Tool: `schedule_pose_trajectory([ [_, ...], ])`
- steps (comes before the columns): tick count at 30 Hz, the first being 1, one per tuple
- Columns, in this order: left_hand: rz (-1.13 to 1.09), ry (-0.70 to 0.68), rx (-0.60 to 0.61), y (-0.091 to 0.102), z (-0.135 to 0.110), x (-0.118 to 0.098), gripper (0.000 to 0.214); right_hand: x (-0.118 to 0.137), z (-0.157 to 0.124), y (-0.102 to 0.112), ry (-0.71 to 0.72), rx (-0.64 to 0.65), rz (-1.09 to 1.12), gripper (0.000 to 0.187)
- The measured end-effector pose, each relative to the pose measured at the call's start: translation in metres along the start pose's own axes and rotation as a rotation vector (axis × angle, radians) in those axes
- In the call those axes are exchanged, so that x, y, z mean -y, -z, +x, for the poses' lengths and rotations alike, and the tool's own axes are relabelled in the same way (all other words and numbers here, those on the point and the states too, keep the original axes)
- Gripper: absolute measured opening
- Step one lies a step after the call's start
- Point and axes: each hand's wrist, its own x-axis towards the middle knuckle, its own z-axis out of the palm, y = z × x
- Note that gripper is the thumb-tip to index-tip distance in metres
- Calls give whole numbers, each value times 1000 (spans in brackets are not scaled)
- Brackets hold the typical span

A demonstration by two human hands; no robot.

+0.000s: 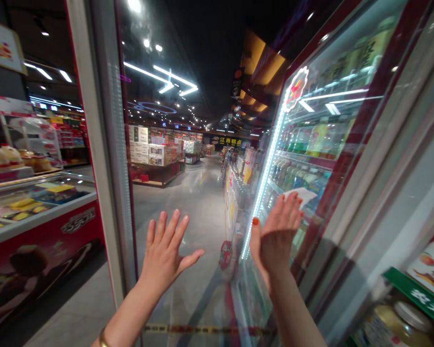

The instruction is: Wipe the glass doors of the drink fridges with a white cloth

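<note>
Left hand (162,255): wide open, fingers spread, holding nothing. Right hand (277,236): open, fingers close together, holding nothing, raised just beside the glass door (342,103) of a drinks cooler. Contact with the glass cannot be confirmed. Bottles (300,176) stand on shelves behind the door.

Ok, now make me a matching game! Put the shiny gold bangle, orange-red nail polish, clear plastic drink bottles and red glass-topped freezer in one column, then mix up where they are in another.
Things:
1. Shiny gold bangle
2. Orange-red nail polish
3. Clear plastic drink bottles
4. Red glass-topped freezer

Places:
A. Behind the lit cooler's glass door
B. Left side of the shop aisle
C. Around the left wrist
D. On the right hand

Right pairs: 1-C, 2-D, 3-A, 4-B.
</note>
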Motion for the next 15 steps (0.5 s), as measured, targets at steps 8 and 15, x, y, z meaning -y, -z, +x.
schedule_pose_trajectory([
  [8,-130,37,59,15,-5,7,97,29,-35,-4,280,77,1,85],
  [15,-139,100,57,16,-12,18,90,80,13,-15,293,59,48,78],
])
